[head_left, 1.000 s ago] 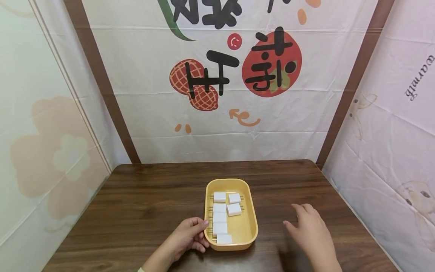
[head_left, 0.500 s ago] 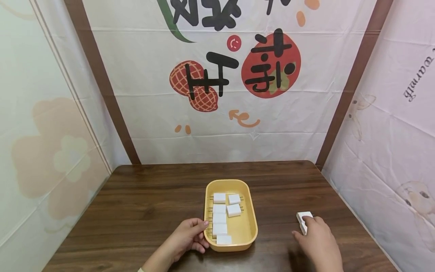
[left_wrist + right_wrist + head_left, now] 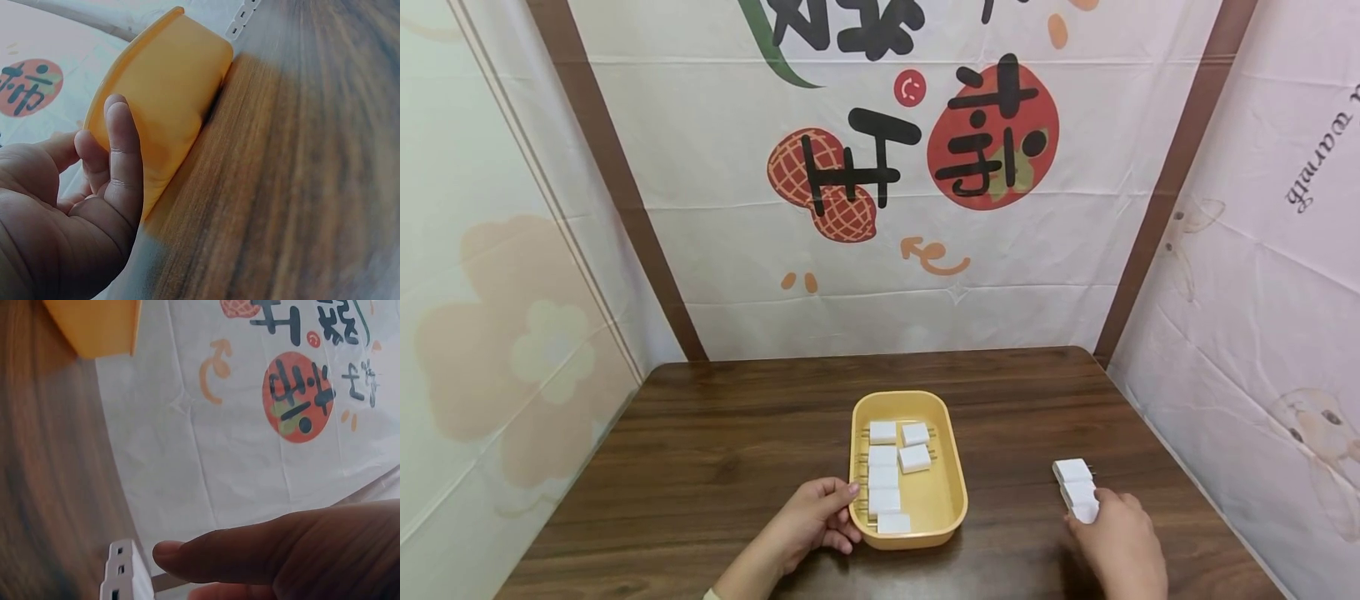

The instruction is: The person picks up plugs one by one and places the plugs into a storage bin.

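Observation:
A yellow tray (image 3: 936, 502) stands on the table with several white plug chargers (image 3: 882, 477) inside, mostly lined up along its left side. My left hand (image 3: 820, 518) holds the tray's near left corner, thumb over the rim and fingers against the outer wall (image 3: 169, 81). To the right, a short row of white chargers (image 3: 1070, 471) lies on the wood, prongs pointing right. My right hand (image 3: 1122, 537) is at the near end of this row, thumb and fingertips around the nearest charger. In the right wrist view its straight thumb (image 3: 219, 556) shows a gap from the chargers (image 3: 125, 575).
The brown wooden table (image 3: 760, 408) has a back edge against a white printed curtain (image 3: 722, 267). More curtain hangs on the left (image 3: 512, 292) and right (image 3: 1247, 333). Bare wood lies between the tray and the charger row.
My right hand has drawn back toward the near end, uncovering the charger row it hid before. My left hand and the tray stay in place. The head view has shifted slightly.

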A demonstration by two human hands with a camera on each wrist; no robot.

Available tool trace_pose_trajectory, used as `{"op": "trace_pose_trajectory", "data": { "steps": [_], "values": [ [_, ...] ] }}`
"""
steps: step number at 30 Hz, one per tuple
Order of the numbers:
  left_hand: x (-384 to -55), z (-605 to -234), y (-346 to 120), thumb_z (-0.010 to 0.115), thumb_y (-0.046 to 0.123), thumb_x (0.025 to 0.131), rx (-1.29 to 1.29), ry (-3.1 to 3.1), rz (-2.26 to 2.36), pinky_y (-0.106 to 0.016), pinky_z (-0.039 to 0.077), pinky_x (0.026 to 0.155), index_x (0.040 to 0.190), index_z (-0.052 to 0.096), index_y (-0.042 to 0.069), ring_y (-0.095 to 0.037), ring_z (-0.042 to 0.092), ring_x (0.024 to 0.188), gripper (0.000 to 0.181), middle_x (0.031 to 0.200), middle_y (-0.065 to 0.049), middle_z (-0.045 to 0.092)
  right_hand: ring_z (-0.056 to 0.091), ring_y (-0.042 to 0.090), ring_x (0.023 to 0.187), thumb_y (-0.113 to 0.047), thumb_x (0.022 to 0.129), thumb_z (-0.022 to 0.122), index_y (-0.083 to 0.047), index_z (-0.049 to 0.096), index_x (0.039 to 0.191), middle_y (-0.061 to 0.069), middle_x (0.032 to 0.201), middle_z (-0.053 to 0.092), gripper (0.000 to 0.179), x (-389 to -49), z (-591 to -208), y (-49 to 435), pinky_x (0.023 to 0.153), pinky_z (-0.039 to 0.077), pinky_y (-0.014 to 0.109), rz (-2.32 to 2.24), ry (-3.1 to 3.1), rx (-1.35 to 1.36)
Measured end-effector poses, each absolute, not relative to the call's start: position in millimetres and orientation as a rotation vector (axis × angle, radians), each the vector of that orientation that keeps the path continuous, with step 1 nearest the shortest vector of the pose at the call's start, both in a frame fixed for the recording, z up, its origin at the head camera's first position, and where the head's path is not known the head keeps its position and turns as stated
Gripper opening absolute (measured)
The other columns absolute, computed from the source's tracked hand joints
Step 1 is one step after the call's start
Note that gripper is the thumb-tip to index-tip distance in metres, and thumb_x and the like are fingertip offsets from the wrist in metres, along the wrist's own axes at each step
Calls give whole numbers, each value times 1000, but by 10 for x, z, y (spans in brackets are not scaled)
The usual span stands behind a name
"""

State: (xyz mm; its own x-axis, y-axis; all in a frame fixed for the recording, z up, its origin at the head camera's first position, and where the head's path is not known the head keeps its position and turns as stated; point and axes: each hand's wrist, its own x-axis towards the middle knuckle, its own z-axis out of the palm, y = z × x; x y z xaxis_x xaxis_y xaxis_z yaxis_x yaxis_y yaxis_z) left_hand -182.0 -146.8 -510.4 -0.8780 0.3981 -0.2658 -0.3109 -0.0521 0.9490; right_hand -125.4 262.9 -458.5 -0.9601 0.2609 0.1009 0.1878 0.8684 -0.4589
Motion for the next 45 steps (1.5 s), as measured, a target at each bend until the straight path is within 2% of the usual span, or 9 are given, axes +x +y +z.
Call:
{"op": "trace_pose_trajectory", "data": {
  "steps": [5,16,29,35,41,45],
  "values": [
    [-1820,-5100,-1474,58,29,106,97,1752,1979,-29,60,56,103,56,1,-14,70,64,28,71,1,58,62,50,91,-28,81,80,10,64,117,30,98,60,55,-1241,-4662,2714,74,51,64,702,-2882,-397],
    [-1822,-5108,-1485,58,30,106,110,1749,1985,-30,60,56,103,55,1,-15,70,64,29,71,1,58,61,53,94,-27,81,80,11,62,121,32,101,59,58,-1275,-4771,2757,76,52,64,761,-2877,-488],
    [-1821,-5107,-1487,60,31,105,109,1750,1983,-29,60,56,103,55,1,-15,70,65,30,72,0,58,61,56,90,-30,80,80,10,68,103,33,91,61,47,-1262,-4790,2788,72,52,64,734,-2914,-536],
    [-1823,-5111,-1487,60,32,105,108,1751,1983,-29,60,56,103,56,2,-15,70,65,30,72,0,58,62,54,87,-30,78,82,8,68,102,32,90,61,47,-1267,-4807,2786,71,52,62,736,-2914,-546],
    [-1824,-5110,-1492,60,32,105,113,1757,1980,-29,60,56,103,56,1,-15,70,64,31,71,1,58,63,53,85,-32,79,78,5,72,97,31,88,63,42,-1291,-4816,2792,67,53,61,746,-2915,-558],
    [-1821,-5100,-1491,59,31,105,115,1757,1978,-29,60,56,103,56,1,-14,70,64,31,72,0,58,63,52,87,-32,77,79,8,70,103,31,91,62,49,-1287,-4812,2800,70,53,61,753,-2911,-568]
  ]
}}
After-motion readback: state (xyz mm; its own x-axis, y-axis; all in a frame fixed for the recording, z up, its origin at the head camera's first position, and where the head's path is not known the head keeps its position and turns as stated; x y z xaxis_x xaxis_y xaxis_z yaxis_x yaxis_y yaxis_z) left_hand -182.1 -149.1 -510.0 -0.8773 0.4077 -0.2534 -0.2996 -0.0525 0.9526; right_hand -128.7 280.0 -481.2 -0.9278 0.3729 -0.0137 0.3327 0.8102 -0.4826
